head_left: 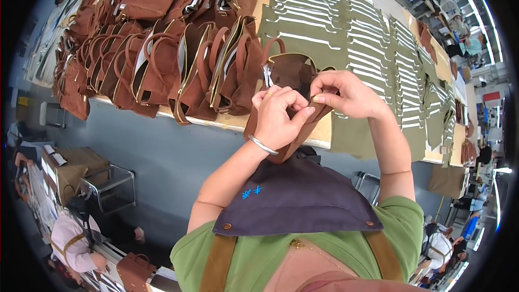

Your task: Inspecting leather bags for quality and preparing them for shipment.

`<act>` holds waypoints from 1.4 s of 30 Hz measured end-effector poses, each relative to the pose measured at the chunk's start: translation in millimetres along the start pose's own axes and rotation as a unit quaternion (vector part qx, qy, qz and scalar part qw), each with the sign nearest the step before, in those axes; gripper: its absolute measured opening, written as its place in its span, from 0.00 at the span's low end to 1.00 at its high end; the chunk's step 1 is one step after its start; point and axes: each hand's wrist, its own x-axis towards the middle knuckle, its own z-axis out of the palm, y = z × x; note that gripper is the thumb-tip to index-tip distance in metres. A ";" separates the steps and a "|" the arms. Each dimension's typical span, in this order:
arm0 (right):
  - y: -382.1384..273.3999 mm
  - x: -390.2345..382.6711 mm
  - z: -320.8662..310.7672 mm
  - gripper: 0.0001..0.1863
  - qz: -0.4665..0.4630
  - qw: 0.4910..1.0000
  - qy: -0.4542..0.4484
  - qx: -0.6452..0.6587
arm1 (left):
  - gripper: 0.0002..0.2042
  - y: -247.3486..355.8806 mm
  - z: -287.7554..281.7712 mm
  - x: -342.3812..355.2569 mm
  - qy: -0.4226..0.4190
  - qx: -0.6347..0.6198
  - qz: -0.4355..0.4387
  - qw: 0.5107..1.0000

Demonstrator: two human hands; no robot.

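- Working at the open rim of a brown bag (292, 68), near 1 o'clock from the view's middle, the hands seem partway through a small detail.
- Handle (274, 45) and gold zip (292, 53) are already on; what is left at the rim is too small to tell.
- Other bags (165, 81) stand open, with handles, around 10 o'clock; whether finished, I cannot tell.
- Left hand (278, 119): fingers curled, thumb and forefinger closed on the rim, forearm slanting from 7 o'clock.
- Right hand (346, 93): fingertips pinching the rim, elbow bent toward 4 o'clock.
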 end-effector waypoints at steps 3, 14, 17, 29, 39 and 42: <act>-5.1 0.5 0.3 0.03 0.029 1.000 -0.011 0.003 | 0.08 -1.5 2.4 -0.9 0.018 -0.014 -0.004 1.000; -5.8 3.4 6.0 0.06 -0.006 0.996 0.011 -0.088 | 0.05 -1.2 -7.3 3.3 -0.020 0.025 0.027 0.999; 2.7 1.2 4.0 0.07 -0.037 0.997 0.012 -0.073 | 0.14 -3.0 -35.2 15.8 -0.068 0.107 0.082 0.989; 19.6 -41.2 -15.3 0.08 -0.099 0.971 0.020 -0.215 | 0.08 -7.6 -66.1 54.1 -0.237 0.271 0.213 0.908; 70.8 -73.7 14.5 0.09 -0.042 0.931 0.113 -0.344 | 0.03 -13.9 -32.3 60.3 -0.361 0.183 0.206 0.891; 54.3 -74.9 32.2 0.10 -0.003 0.871 0.250 -0.423 | 0.05 -24.8 -20.8 62.6 -0.397 0.106 0.133 0.902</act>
